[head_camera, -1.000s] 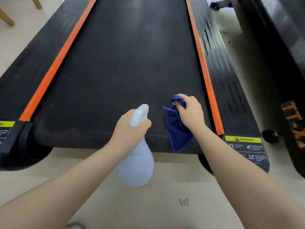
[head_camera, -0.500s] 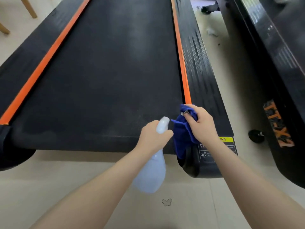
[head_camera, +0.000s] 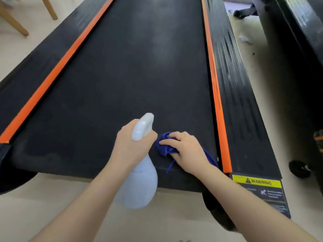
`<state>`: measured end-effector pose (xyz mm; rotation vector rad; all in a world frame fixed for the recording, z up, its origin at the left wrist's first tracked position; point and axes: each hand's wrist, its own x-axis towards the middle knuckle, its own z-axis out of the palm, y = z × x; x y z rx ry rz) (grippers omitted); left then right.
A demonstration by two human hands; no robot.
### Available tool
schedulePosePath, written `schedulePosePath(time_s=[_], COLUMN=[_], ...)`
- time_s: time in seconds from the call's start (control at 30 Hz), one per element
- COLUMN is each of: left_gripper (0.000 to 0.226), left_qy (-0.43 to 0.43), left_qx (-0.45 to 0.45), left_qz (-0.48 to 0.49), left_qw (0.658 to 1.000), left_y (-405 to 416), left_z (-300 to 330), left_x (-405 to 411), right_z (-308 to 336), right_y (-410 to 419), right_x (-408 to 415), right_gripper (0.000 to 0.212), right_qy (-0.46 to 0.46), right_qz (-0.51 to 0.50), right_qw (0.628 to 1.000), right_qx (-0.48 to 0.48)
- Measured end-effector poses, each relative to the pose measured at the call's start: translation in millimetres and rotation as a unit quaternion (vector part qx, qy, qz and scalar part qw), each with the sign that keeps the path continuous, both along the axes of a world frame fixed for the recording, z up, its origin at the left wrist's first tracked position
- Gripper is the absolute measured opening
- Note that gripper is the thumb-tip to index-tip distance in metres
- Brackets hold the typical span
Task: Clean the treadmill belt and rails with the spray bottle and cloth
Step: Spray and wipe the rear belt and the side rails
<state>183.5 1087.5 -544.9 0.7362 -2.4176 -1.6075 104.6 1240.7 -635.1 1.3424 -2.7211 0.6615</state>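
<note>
Head view: your left hand (head_camera: pixel 130 145) grips the spray bottle (head_camera: pixel 138 173) at 6 o'clock, your right hand (head_camera: pixel 187 151) presses the cloth (head_camera: pixel 163 147) onto the belt (head_camera: pixel 122 75) – wiping looks barely begun; both rails (head_camera: pixel 232 84) likely remain.

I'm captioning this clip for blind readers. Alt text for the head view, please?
A person's right hand presses a blue cloth onto the near end of a black treadmill belt, while the left hand grips a white spray bottle. Orange-edged rails flank the belt.
</note>
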Motion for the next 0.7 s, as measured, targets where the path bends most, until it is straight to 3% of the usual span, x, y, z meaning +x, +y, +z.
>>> schedulePosePath(time_s=[0.07,0.2,0.33,0.4,0.57,0.7], left_gripper=[0.033,0.034,0.014,0.014,0.021,0.023], left_qy=[-0.001,-0.014,-0.068,-0.068,-0.029,-0.039], left_qx=[-0.011,0.011,0.046,0.040,-0.002,0.003], left_qz=[0.007,0.021,0.026,0.026,-0.007,-0.011], left_qw=[1.000,1.000,0.996,0.997,1.000,0.999], left_y=[-6.7,-11.6,-21.7,-20.3,-3.1,-0.7], left_z=[-2.3,-11.1,-13.6,-14.3,-18.4,-27.0], left_x=[-5.6,-17.0,-23.1,-26.2,-21.2,-19.5], right_z=[-5.5,-2.4,-1.5,-0.5,-3.5,-4.5], right_y=[-6.8,-29.9,-14.4,-11.1,-18.4,-7.3], right_x=[-32.2,-69.9,-38.3,-57.8,-128.6,-81.4], right_gripper=[0.038,0.033,0.034,0.037,0.039,0.038], right_qy=[0.037,0.023,0.075,0.074,0.062,0.077], right_qz=[-0.015,-0.138,0.051,0.097,-0.173,-0.164], right_qw=[0.999,0.990,0.996,0.992,0.982,0.982], right_qx=[-0.012,-0.037,-0.004,0.025,0.048,0.058])
